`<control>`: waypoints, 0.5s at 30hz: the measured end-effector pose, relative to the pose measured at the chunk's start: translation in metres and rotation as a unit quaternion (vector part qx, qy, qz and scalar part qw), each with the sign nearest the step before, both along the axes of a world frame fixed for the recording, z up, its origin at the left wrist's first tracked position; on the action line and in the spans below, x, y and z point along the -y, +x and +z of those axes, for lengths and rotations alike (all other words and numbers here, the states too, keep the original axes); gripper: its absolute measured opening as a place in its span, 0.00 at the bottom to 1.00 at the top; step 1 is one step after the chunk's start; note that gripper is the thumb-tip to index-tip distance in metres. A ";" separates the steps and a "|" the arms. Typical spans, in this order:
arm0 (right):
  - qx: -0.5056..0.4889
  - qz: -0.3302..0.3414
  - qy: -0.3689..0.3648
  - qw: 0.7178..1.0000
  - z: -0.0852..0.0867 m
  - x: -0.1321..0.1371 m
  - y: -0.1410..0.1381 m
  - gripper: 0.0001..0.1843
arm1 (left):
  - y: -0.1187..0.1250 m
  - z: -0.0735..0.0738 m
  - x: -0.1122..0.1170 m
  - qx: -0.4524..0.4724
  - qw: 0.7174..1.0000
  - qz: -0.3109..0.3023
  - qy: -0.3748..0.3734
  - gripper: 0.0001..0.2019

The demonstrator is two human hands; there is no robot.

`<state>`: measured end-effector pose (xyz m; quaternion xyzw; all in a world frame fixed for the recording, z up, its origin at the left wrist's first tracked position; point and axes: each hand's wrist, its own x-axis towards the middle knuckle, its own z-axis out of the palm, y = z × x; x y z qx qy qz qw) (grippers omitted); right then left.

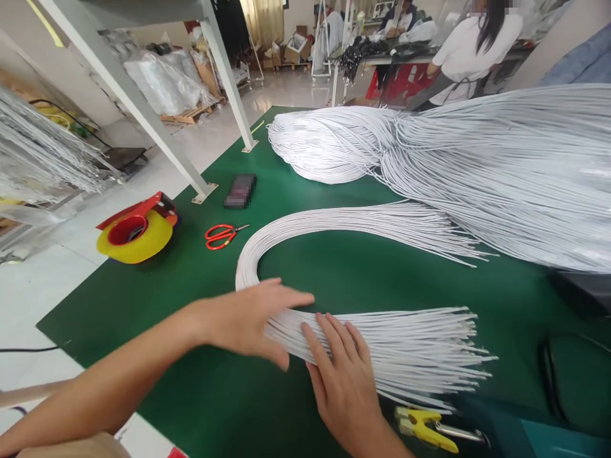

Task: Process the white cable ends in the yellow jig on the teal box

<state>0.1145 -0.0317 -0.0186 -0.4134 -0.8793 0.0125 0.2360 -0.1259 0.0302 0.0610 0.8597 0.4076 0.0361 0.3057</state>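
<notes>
A bundle of white cables (324,219) lies bent in a U on the green table, both ends fanning out to the right. My left hand (258,318) rests over the lower arm of the U near the bend, thumb and fingers spread apart across the strands. Just right of it, my right hand (341,369) lies on top of the same strands with fingers stretched out. Neither hand is closed around the bundle. A yellow spring clamp (424,429) lies below the lower cable ends, near my right forearm.
A large heap of white cables (501,165) covers the table's far right. Red-handled scissors (222,236), a tape dispenser with yellow tape (136,232) and a dark blurred rectangular item (240,191) lie left. A frame leg (229,76) stands behind. A person in white (472,51) is beyond.
</notes>
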 end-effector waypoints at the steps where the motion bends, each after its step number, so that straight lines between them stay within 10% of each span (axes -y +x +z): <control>1: -0.001 0.001 0.001 1.000 0.000 0.000 0.000 0.25 | 0.006 -0.006 0.019 -0.003 1.000 -0.023 0.017 0.47; 7: -0.003 0.010 0.015 1.000 -0.003 -0.003 -0.002 0.24 | 0.004 -0.054 0.030 -0.077 0.972 -0.015 0.223 0.36; 15: 0.081 0.044 0.073 0.993 0.006 0.011 -0.005 0.27 | -0.002 -0.050 -0.004 -0.149 0.957 0.035 0.245 0.34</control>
